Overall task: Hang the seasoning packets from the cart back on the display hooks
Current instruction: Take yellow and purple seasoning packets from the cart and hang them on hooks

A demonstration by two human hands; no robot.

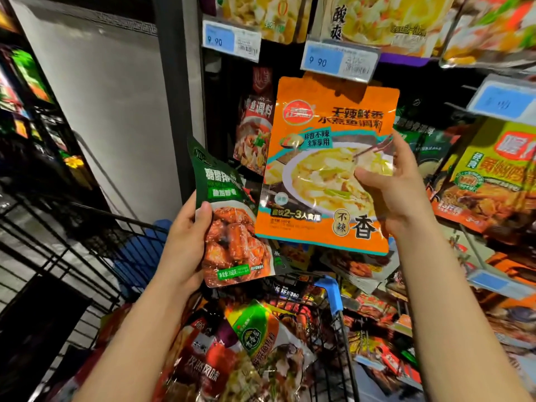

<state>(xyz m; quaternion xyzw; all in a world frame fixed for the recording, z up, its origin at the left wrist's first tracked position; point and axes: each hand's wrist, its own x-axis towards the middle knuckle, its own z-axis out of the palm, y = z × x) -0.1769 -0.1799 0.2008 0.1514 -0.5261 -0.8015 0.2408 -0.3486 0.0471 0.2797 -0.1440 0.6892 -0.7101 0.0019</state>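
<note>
before the display rack [452, 68], hung with rows of seasoning packets behind blue price tags [322, 60], we stood over the black wire cart [72, 256], which was heaped with more packets [252, 352] low in the view. we held two packets up between cart and rack. our right hand [385, 181] gripped the orange fish-seasoning packet [324, 158] by its right edge, thumb across the front and fingers curled behind, its top edge raised just under a price tag. our left hand [185, 239] gripped the green packet [229, 216], showing braised ribs, by its left edge, thumb pressed on the front; it sat lower and tilted, its right side tucked behind the orange one. whether the orange packet's hole had met a hook, we could not tell.
</note>
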